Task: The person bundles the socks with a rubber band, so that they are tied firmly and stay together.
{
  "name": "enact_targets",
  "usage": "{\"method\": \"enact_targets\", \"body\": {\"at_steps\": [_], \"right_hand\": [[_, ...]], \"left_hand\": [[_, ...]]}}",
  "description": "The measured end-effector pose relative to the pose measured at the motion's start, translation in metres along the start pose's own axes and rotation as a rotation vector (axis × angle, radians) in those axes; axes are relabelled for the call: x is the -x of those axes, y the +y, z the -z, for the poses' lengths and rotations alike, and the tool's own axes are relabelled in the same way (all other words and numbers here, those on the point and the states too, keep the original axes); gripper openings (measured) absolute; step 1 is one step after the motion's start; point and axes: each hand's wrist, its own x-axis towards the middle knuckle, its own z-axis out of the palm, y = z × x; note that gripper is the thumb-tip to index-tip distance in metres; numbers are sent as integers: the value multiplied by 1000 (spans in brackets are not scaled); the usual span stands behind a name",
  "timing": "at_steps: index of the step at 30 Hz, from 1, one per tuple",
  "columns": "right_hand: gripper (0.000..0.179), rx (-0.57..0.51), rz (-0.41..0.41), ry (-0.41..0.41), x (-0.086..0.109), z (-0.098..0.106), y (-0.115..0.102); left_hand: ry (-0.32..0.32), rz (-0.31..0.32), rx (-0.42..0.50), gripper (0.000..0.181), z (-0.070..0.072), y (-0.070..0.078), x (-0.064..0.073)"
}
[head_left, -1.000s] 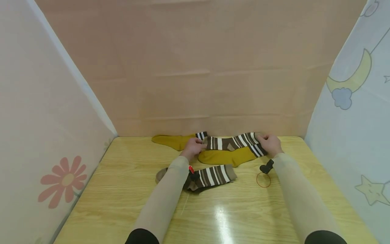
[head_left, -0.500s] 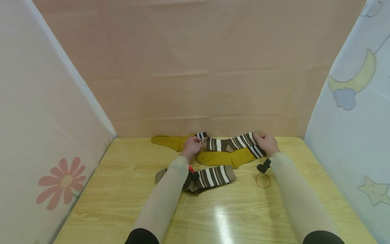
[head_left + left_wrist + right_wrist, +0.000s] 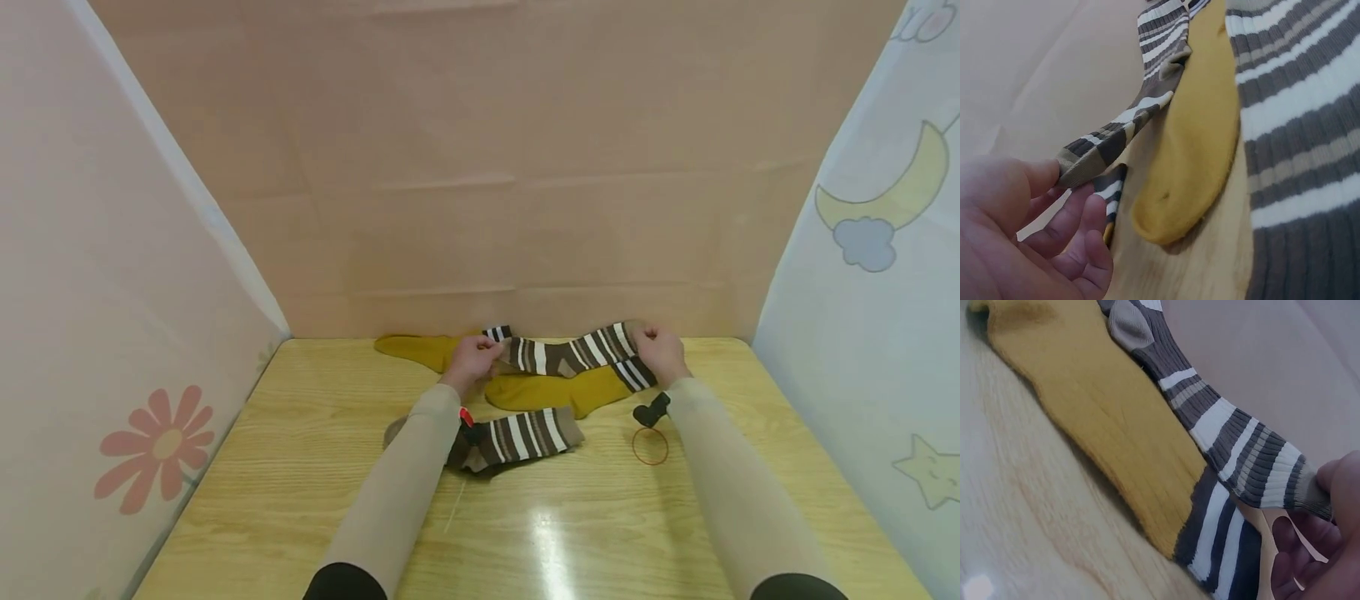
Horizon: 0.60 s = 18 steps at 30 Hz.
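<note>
Brown sock (image 3: 540, 357) is stretching near the table's (image 3: 300, 433) far edge, left hand (image 3: 472, 362) pinching its toe (image 3: 1080, 167), right hand (image 3: 662, 355) now lifting the pinched cuff (image 3: 1311, 492) slightly, seemingly straightening it

Between left sleeve (image 3: 401, 479) and right sleeve (image 3: 738, 467) there's room to pass over the desk (image 3: 611, 521); farther back, the near striped sock (image 3: 525, 437), front yellow sock (image 3: 551, 392), held striped sock (image 3: 596, 348) and wall (image 3: 480, 183) obstruct
</note>
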Motion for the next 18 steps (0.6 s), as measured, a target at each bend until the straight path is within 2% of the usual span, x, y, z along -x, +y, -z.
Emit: {"method": "enact_targets", "body": {"at_steps": [5, 8, 13, 18], "right_hand": [[47, -20, 30, 11, 1, 2, -6], [52, -28, 55, 10, 3, 7, -12], [53, -37, 89, 11, 6, 16, -21], [54, -74, 99, 20, 8, 23, -29]], "left_hand": [[24, -66, -12, 21, 5, 5, 0], [33, -89, 30, 22, 8, 10, 1], [16, -82, 122, 25, 15, 19, 5], [6, -81, 144, 26, 26, 25, 10]]}}
